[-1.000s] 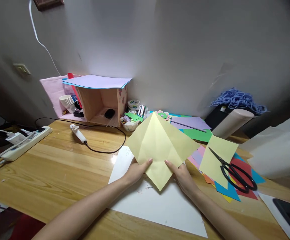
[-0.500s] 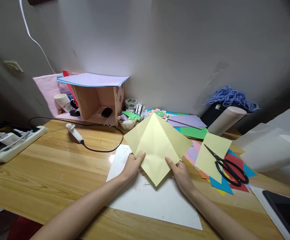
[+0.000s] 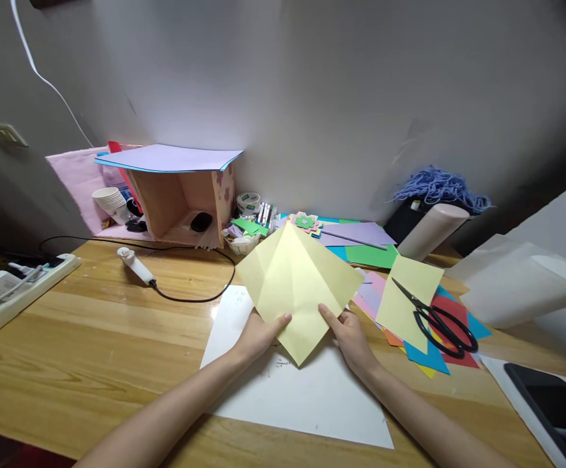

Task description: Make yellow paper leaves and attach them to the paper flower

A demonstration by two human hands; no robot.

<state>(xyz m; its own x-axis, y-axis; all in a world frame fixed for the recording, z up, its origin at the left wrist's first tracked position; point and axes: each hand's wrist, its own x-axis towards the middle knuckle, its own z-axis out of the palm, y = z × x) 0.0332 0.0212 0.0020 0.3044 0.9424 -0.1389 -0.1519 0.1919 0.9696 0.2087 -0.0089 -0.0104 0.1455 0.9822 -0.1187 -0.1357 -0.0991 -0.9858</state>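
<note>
A square of pale yellow paper (image 3: pixel 295 286), creased from its top corner, is held up like a diamond between both hands. My left hand (image 3: pixel 258 335) pinches its lower left edge, thumb on the front and the other fingers hidden behind. On the lower right edge, my right hand (image 3: pixel 349 331) grips in the same way. Beneath them a white sheet (image 3: pixel 302 409) with small marks lies on the wooden table. To the right, black-handled scissors (image 3: pixel 439 322) rest on another pale yellow sheet (image 3: pixel 404 292) over several coloured papers.
A cardboard box (image 3: pixel 180 195) with a lilac paper top stands at the back left. Before it lies a white corded tool (image 3: pixel 136 266). A power strip (image 3: pixel 24 292) sits far left, a phone (image 3: pixel 551 403) at right. Blue yarn (image 3: pixel 442 185) and a paper roll (image 3: pixel 432 231) are behind.
The whole view has shifted, so things on the table appear farther left. Both hands keep hold of the yellow paper, which has tilted slightly; my left thumb has moved a little on it.
</note>
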